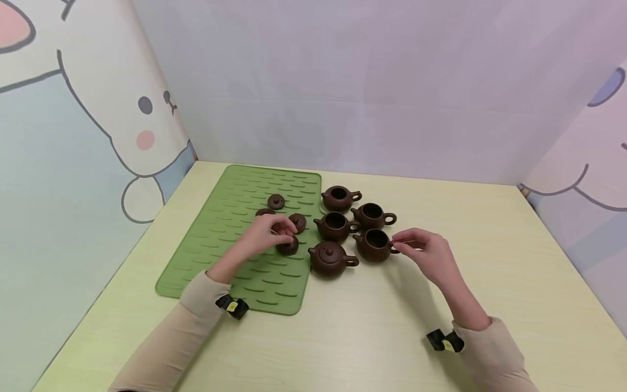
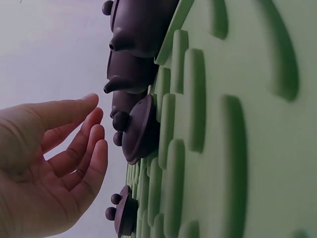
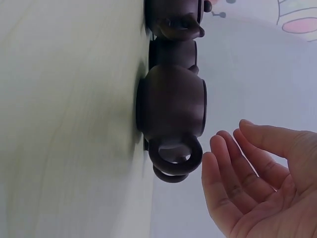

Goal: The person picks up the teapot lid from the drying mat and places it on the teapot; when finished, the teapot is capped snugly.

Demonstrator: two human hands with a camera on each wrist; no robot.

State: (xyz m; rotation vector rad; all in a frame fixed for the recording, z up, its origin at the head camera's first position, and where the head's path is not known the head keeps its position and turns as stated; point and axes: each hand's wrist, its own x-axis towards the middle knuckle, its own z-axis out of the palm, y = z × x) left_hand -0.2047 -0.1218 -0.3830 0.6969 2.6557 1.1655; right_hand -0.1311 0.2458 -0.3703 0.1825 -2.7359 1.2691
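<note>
In the head view my left hand (image 1: 266, 233) hovers over the green mat beside a dark brown teapot lid (image 1: 288, 248). The left wrist view shows a gap between its loosely bent fingers (image 2: 96, 161) and the knobbed lid (image 2: 141, 131). My right hand (image 1: 431, 253) is beside the handle of a lidless brown teapot (image 1: 374, 247). Its fingers are apart from the looped handle (image 3: 195, 161) in the right wrist view, with nothing held. Nearest the front, a teapot (image 1: 327, 264) has its lid on.
More lidless teapots (image 1: 334, 226) stand close together along the right edge of the green mat (image 1: 274, 294). Other lids (image 1: 276, 201) lie on the mat, one partly hidden by my left hand. A pale wooden table (image 1: 372, 332) lies under everything, with a light curtain (image 1: 362, 109) behind.
</note>
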